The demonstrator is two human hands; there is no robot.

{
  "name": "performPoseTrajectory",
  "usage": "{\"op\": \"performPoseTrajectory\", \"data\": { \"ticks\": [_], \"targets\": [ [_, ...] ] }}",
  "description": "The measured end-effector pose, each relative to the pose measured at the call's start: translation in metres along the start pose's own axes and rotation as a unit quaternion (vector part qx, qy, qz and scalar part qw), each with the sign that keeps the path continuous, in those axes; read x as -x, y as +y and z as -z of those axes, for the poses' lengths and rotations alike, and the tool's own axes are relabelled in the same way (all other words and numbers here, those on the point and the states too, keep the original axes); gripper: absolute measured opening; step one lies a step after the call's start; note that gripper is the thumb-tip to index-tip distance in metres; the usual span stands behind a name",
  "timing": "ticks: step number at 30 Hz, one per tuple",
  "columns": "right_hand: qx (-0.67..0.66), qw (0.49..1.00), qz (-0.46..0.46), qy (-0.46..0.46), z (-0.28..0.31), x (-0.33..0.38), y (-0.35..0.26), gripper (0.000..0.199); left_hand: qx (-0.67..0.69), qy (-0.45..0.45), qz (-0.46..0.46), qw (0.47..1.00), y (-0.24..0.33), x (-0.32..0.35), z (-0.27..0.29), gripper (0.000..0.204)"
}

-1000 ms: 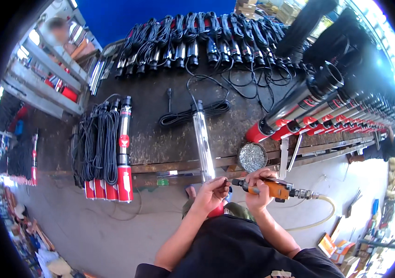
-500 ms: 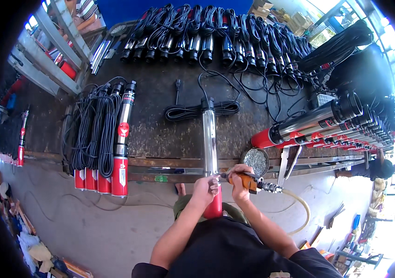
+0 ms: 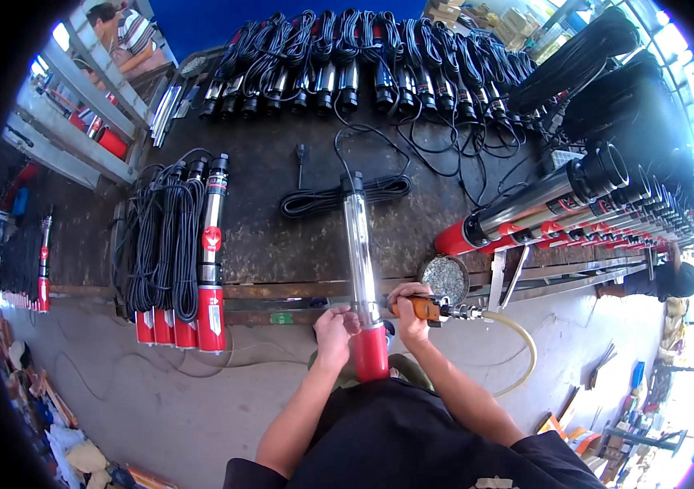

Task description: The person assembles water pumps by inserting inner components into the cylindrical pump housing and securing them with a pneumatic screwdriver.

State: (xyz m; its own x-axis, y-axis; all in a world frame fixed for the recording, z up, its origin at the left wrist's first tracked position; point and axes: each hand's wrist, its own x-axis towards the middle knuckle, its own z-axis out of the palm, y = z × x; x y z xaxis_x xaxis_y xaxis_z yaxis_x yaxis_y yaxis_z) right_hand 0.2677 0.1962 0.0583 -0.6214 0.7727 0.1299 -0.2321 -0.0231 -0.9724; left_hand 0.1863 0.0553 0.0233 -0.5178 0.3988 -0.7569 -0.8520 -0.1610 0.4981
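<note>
Pump (image 3: 361,261) silver, red base; tool (image 3: 424,308) orange; hose (image 3: 518,342) perhaps yellowish

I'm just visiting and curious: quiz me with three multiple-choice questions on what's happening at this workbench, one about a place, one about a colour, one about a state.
1. Where does the round dish of small metal parts sit?
A. On the floor
B. On the bench, just beyond the right hand
C. On the far row of pumps

2. What colour is the end cap of the steel pump nearest the person?
A. Red
B. Blue
C. Yellow

3. What is the right hand doing?
A. Hanging empty
B. Resting on a cable coil
C. Gripping an orange-handled air tool with a hose

Answers: 1 B, the dish lies on the bench edge by that hand. 2 A, the cap below the left hand is red. 3 C, the fingers wrap the handle, hose trailing right.
</note>
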Motion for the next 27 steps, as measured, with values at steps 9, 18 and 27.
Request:
{"op": "performPoseTrajectory", "data": {
  "ticks": [9,18,27],
  "targets": [
    [-0.023,0.998,-0.047,0.019,0.007,-0.003,0.008,0.020,-0.015,-0.029,0.016,0.999,-0.008,0.005,-0.013,0.018],
    [-0.165,0.979,-0.058,0.102,0.015,0.012,-0.060,0.021,0.093,-0.135,0.109,0.980,-0.022,0.010,-0.020,0.018],
    [-0.186,0.968,-0.076,0.147,0.020,0.012,-0.073,0.021,0.104,-0.210,0.142,0.962,-0.021,0.018,-0.023,0.012]
  ]
}}
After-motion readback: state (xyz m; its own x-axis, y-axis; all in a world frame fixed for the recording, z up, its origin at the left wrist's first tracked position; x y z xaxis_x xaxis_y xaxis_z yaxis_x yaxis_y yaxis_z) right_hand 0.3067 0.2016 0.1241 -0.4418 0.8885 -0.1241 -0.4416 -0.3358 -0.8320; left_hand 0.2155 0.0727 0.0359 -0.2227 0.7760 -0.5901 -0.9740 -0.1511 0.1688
